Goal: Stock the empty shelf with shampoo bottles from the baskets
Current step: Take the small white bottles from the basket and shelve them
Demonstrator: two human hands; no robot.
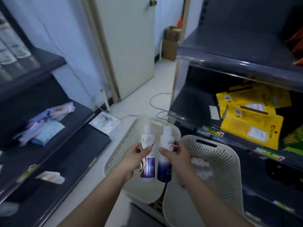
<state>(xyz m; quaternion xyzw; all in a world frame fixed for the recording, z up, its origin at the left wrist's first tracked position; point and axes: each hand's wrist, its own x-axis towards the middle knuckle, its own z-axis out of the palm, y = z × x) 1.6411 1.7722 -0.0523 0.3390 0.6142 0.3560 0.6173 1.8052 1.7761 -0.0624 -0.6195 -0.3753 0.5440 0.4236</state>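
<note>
My left hand (133, 158) grips a white and purple shampoo bottle (148, 166), held upright above the left cream basket (122, 146). Beside it, my right hand (177, 157) grips a second white and blue shampoo bottle (164, 161), also upright. The two bottles are almost side by side. A second cream basket (213, 154) stands to the right on the floor, with a few pale items lying inside it. The dark shelf unit (229, 53) on the right has a bare upper board.
Yellow packets (250, 123) lie on the right unit's middle shelf. A dark shelf unit (54, 140) on the left holds pastel packets (42, 128). Ahead are a cream door (129, 46), cardboard boxes (171, 41) and a cable (157, 107) on the pale floor.
</note>
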